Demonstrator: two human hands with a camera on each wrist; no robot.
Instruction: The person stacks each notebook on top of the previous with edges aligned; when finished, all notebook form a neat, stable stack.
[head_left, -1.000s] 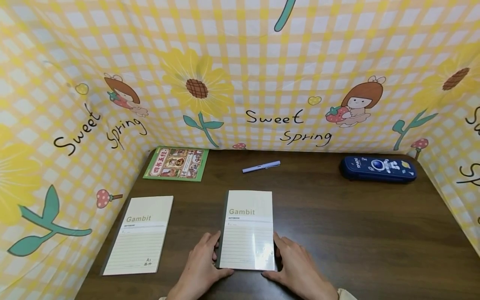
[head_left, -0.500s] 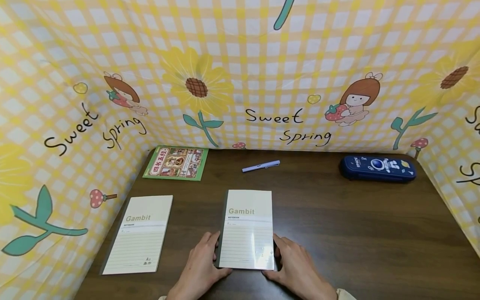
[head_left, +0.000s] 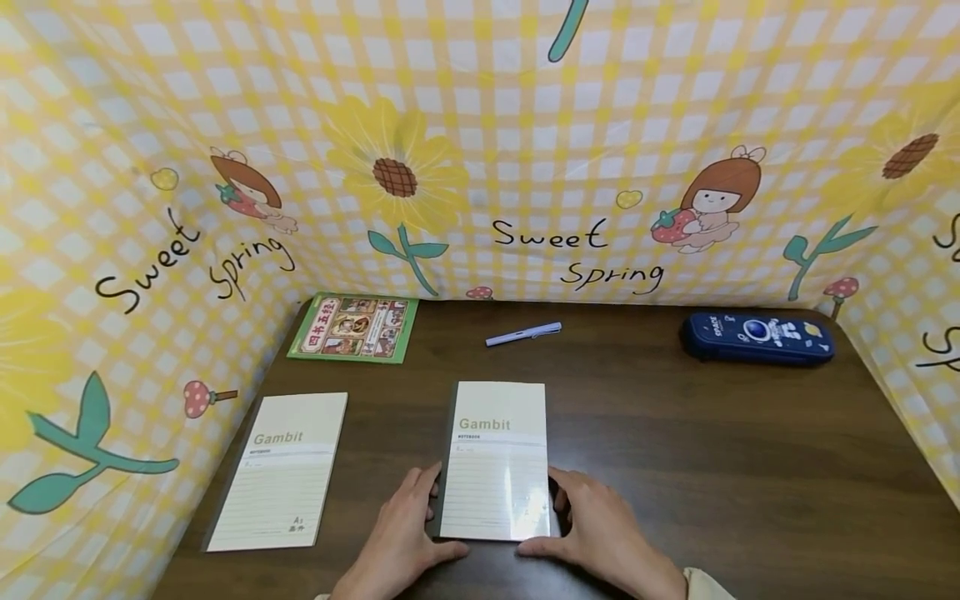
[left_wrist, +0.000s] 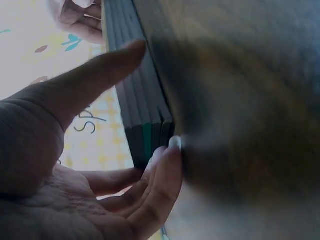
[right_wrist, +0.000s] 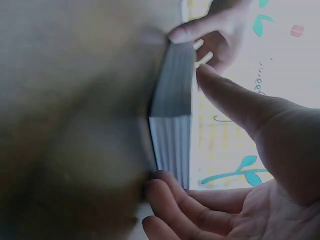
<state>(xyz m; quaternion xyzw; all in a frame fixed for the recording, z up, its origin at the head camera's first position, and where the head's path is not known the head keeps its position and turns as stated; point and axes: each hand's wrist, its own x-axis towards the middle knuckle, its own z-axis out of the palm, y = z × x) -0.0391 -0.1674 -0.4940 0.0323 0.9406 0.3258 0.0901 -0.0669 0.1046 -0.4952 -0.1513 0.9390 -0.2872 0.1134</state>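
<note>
In the head view a stack of notebooks [head_left: 495, 467] with a "Gambit" cover on top lies at the front middle. The left wrist view shows several layers in the stack's edge [left_wrist: 145, 135]. My left hand [head_left: 401, 525] holds its near left corner, thumb along the near edge and bent fingers at the dark spine. At the near right corner, my right hand [head_left: 600, 533] has its thumb spread by the near edge. Its loosely bent fingers [right_wrist: 170, 200] touch the stack's right side in the right wrist view.
Another "Gambit" notebook [head_left: 277, 471] lies to the left. Along the back are a green-bordered book [head_left: 352, 327], a lilac pen [head_left: 523, 334] and a dark blue pencil case [head_left: 757, 337]. Yellow checked cloth [head_left: 525, 150] walls in the brown table [head_left: 712, 467].
My right hand has spread slightly wider and shifted a little to the right. The left hand and the notebook stack stay almost where they were.
</note>
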